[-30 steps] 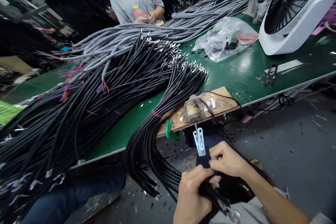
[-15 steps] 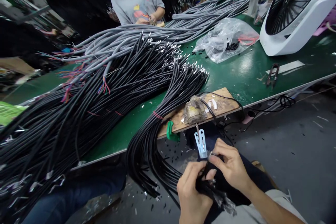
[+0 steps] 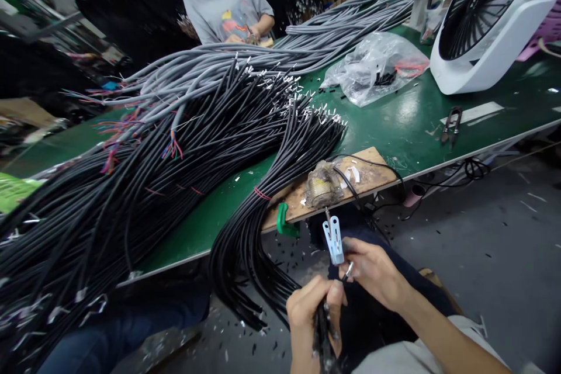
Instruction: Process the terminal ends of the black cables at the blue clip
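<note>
A black cable (image 3: 322,333) with a bare silvery end (image 3: 348,271) is gripped in my left hand (image 3: 309,312), fingers closed round it and the end pointing up and right. My right hand (image 3: 377,272) has its fingers curled beside that end; what they pinch, if anything, is hidden. Just above them, a light-blue clothespin (image 3: 333,241) hangs on the metal shaft of a small motor-like block (image 3: 321,185) wrapped in clear plastic. This block sits on a wooden board (image 3: 372,166) at the table edge, beside a green clamp (image 3: 284,223).
Black cables (image 3: 175,187) and grey cables (image 3: 219,58) cover the green table (image 3: 407,114). A tied bundle (image 3: 263,198) hangs over its edge. Right of it lie a plastic bag (image 3: 372,64), snips (image 3: 451,127) and a white fan (image 3: 486,64). A co-worker (image 3: 228,11) sits opposite.
My right hand has opened some distance from the left and moved beside the clothespin's lower end. My left hand has shifted slightly left, and the silvery cable end now shows between the hands.
</note>
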Tool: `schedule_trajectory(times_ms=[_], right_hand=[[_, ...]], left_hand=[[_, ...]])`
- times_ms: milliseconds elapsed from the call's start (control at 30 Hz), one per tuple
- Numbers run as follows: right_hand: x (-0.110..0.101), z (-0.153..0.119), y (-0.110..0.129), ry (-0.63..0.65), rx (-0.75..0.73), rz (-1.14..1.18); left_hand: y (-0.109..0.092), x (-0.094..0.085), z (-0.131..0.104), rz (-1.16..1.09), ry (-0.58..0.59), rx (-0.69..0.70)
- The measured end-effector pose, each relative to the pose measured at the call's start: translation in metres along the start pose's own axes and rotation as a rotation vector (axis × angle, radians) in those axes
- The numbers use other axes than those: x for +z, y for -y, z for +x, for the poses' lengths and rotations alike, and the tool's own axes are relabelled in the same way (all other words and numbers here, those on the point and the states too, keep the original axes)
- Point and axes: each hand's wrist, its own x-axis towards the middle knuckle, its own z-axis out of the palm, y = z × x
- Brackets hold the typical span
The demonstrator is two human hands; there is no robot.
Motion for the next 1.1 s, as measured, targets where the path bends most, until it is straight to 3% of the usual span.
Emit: schedule_trajectory(times_ms=[100,233,300,400,467,533,600,700,733,933,1100], right_hand=[[0.001,0.001,0.0,0.0,-0.076,-0.171],[0.01,0.003,-0.018,-0.21,-0.042,-0.102],[0.014,0.002,-0.028,-0.302,-0.079,-0.174],[0.015,0.0,-0.035,-0.394,-0.457,-0.532],[0.012,-0.001,-0.033,-0.356,-0.758,-0.773],[0.008,-0.001,-0.029,-0.29,-0.868,-0.848],[0.005,0.0,-0.025,-0.234,-0.671,-0.706],[0.002,0.001,-0.017,-0.089,-0.166,-0.282],[0.001,0.001,-0.013,-0.057,-0.078,-0.196],[-0.001,-0.004,0.009,-0.173,-0.166,-0.298],[0.009,-0.012,0.001,-0.349,-0.281,-0.619]], left_hand=[[-0.003,0.0,0.002,0.027,0.001,-0.005],[-0.004,0.01,-0.002,0.117,-0.138,-0.022],[-0.003,0.016,-0.005,0.162,-0.226,-0.037],[-0.003,0.02,-0.005,0.181,-0.269,-0.043],[-0.003,0.019,-0.004,0.144,-0.264,-0.078],[-0.004,0.017,-0.001,0.077,-0.252,-0.146],[-0.004,0.015,0.001,-0.024,-0.215,-0.187],[-0.002,0.014,0.003,-0.176,-0.148,-0.173],[-0.001,0.014,0.003,-0.201,-0.137,-0.168],[-0.002,0.011,0.001,-0.152,-0.119,-0.224],[-0.007,0.013,0.0,-0.08,-0.183,-0.252]])
